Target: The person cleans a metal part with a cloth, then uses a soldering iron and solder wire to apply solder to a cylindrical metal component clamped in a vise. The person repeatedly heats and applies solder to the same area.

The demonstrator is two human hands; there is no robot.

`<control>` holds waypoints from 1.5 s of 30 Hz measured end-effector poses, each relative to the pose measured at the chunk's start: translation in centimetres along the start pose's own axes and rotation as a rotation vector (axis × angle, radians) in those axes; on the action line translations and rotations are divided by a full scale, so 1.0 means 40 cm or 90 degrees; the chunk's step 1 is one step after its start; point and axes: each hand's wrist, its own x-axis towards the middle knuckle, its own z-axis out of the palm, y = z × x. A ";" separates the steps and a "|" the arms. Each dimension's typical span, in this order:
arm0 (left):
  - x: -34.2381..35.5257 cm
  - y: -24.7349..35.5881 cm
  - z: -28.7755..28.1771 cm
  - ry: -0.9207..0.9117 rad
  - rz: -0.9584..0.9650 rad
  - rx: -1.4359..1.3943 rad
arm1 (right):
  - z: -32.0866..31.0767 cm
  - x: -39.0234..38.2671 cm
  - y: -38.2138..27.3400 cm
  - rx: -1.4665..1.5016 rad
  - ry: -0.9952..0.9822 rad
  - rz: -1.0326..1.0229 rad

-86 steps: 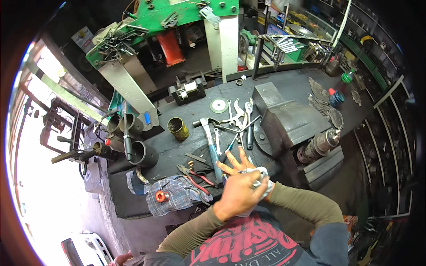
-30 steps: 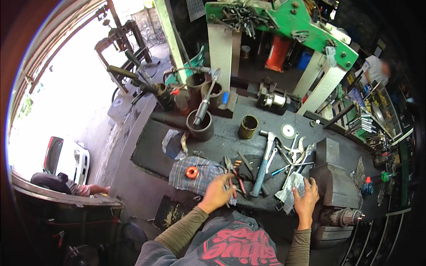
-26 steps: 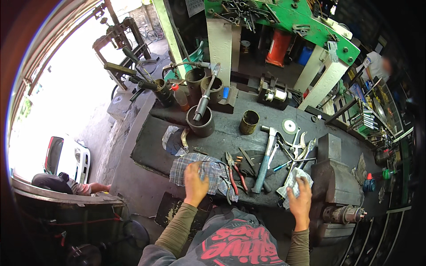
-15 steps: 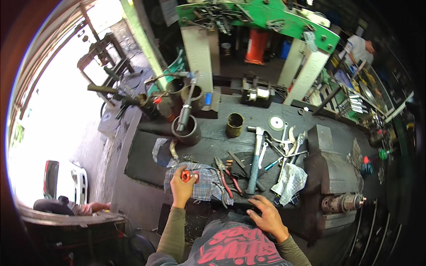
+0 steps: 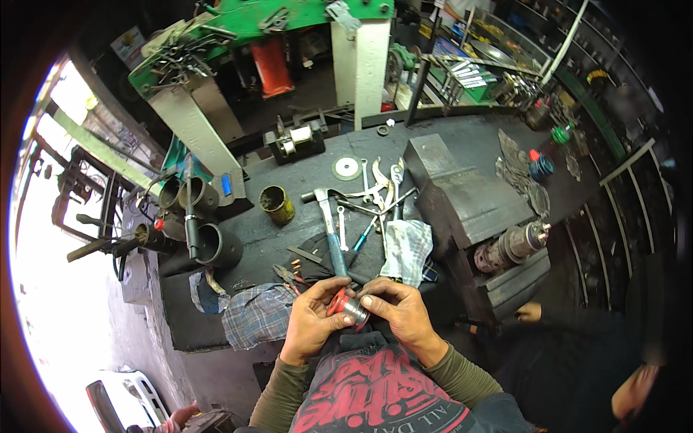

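In front of my chest, my left hand (image 5: 309,322) is closed around a small red spool of solder wire (image 5: 352,310), its silver windings facing up. The thumb presses on the side and the fingers curl behind. My right hand (image 5: 406,315) meets the spool from the right, thumb and fingers pinched at its edge; a loose wire end cannot be made out there. Just beyond my hands lie a blue-handled hammer (image 5: 335,249) and red-handled pliers (image 5: 286,275), partly hidden. A plaid cloth (image 5: 258,315) rests on the bench left of my left hand.
Wrenches (image 5: 342,228), a pale checked rag (image 5: 408,250) and a rusty can (image 5: 276,206) lie or stand on the dark bench (image 5: 462,130). A heavy metal block (image 5: 469,195) sits to the right. Another person's hand (image 5: 530,312) shows at the lower right.
My left hand has brought the spool right and toward my body. My right hand has come up from the bench edge to meet it. The view has swung to the right.
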 end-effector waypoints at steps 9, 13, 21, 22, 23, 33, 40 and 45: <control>0.035 -0.039 0.065 -0.093 -0.121 -0.143 | -0.057 -0.031 -0.006 -0.012 0.113 -0.092; 0.038 -0.041 0.109 -0.089 -0.132 -0.106 | -0.084 -0.036 -0.029 -0.051 0.130 -0.120; 0.042 0.024 0.143 -0.097 -0.118 0.139 | -0.120 -0.074 -0.078 0.084 0.085 -0.083; 0.040 0.032 0.143 -0.121 -0.101 0.165 | -0.121 -0.076 -0.079 0.091 0.092 -0.073; 0.041 0.036 0.145 -0.125 -0.110 0.163 | -0.122 -0.079 -0.080 0.096 0.098 -0.068; 0.034 0.019 0.124 -0.088 -0.086 0.151 | -0.116 -0.093 -0.069 0.082 0.125 -0.099; 0.015 0.017 0.091 -0.110 -0.099 0.105 | -0.083 -0.096 -0.059 0.089 0.157 -0.112; 0.006 0.026 0.073 -0.125 -0.098 0.094 | -0.064 -0.091 -0.053 0.064 0.162 -0.110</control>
